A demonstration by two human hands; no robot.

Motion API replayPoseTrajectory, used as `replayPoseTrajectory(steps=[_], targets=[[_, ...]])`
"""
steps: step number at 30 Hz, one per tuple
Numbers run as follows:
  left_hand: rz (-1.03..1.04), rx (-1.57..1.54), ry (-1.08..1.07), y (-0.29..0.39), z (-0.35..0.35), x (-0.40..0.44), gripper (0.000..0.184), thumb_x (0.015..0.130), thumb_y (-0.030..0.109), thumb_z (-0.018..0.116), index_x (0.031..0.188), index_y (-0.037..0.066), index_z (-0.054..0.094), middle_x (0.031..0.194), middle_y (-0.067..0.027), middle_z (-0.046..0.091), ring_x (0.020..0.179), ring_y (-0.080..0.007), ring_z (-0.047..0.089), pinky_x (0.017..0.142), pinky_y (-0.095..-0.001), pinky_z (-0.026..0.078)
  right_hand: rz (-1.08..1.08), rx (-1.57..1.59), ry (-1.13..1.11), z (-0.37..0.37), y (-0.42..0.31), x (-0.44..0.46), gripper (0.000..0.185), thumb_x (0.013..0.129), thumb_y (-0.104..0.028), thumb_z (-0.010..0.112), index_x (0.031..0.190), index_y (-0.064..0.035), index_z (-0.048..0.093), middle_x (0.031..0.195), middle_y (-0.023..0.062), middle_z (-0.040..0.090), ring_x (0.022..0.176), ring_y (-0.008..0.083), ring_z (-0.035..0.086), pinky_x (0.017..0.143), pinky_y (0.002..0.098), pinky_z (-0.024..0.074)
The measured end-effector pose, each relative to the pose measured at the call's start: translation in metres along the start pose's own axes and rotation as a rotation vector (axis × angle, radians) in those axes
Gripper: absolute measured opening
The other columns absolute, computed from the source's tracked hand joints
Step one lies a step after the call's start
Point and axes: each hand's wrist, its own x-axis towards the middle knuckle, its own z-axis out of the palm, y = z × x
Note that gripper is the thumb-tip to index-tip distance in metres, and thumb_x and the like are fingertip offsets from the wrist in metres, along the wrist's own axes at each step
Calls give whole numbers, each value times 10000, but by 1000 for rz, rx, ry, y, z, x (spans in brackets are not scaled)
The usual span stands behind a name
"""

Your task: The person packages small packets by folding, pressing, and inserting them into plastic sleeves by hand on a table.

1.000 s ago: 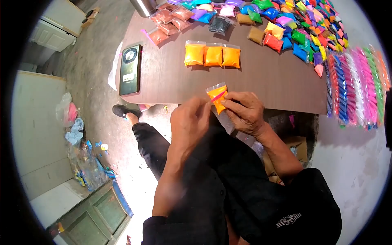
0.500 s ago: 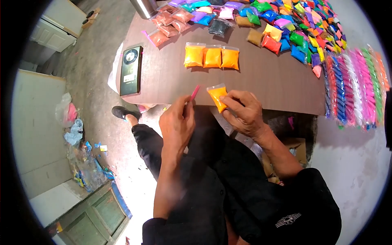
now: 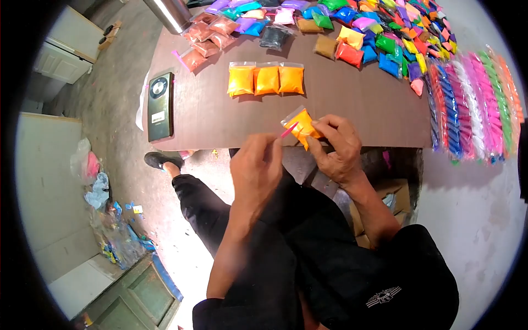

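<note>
My left hand (image 3: pixel 256 168) is closed on a thin pink stick (image 3: pixel 289 130), whose tip lies against the front of a small orange packet (image 3: pixel 303 127). The packet has a clear top strip and tilts to the left. My right hand (image 3: pixel 336 147) pinches its right side between thumb and fingers, just off the table's front edge. Beyond my hands, three orange packets (image 3: pixel 267 80) lie side by side in a row on the brown table (image 3: pixel 203 118).
A phone (image 3: pixel 160 107) lies at the table's left. Reddish-brown packets (image 3: pixel 204 38) and a metal flask (image 3: pixel 168 14) are at the back left. Many coloured packets (image 3: pixel 385 43) cover the back right, beside long bags of coloured twists (image 3: pixel 473 104).
The pink stick has moved right, from apart from the packet to against it. The held packet has turned and tilted more. The whole view has shifted slightly, the table appearing further left.
</note>
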Motion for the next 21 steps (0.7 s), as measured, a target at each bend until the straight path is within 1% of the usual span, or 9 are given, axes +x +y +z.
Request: replayPoseTrajectory(steps=[2,5,7,9,11,13,18,19,21], targets=[[10,1,-24,1,12,0,78,933,50,753,957,-10,708,799,-136,692,665,-206,653,635,-305,511,-71,64,-29,3,7,-1,252,825,-137,852,1047,-59,761,1022,86,694,903,271,687,764,362,569],[34,19,-50,-3,21,3,91,927,59,758,915,-2,692,775,-155,684,647,-256,677,615,-338,519,-86,51,-36,3,9,-1,250,820,-128,852,1042,-60,760,1015,82,695,879,259,685,745,352,565],[39,182,-57,-9,18,7,89,937,62,748,920,0,688,764,-163,673,642,-277,678,613,-346,522,-80,55,-32,4,10,-1,245,815,-129,853,1033,-64,761,1009,81,694,865,257,684,732,351,564],[46,240,-39,-19,14,12,93,946,71,744,924,0,688,757,-165,668,625,-263,665,607,-342,518,-79,60,-27,4,9,0,240,811,-130,854,1024,-68,762,1002,79,693,851,255,682,719,349,562],[25,171,-35,-22,10,17,89,951,65,739,933,-4,685,750,-161,662,613,-246,647,607,-332,514,-71,65,-46,2,6,2,257,782,-54,844,1020,-41,747,1007,98,692,841,269,685,715,352,556],[50,157,-37,-16,8,17,83,957,61,732,942,-4,683,745,-157,653,610,-228,630,612,-324,511,-66,71,-38,2,6,2,251,782,-55,841,1014,-39,746,1003,97,692,840,270,684,714,352,555],[129,103,-110,-2,23,12,68,945,62,735,955,7,697,818,-172,698,712,-333,698,647,-361,546,-74,63,-26,4,9,0,244,779,-60,835,1005,-39,744,995,95,693,837,273,684,714,354,556],[128,103,-109,-2,24,15,68,945,62,735,955,7,697,818,-172,698,712,-333,698,647,-361,546,-78,63,-23,4,9,0,242,779,-58,832,1003,-40,744,993,94,693,836,273,684,715,354,558],[87,273,-183,-1,24,27,76,932,87,739,951,20,707,885,-176,722,792,-381,711,687,-396,566,-83,62,-18,3,9,0,239,778,-57,830,1001,-41,743,991,94,693,835,272,683,716,355,559]])
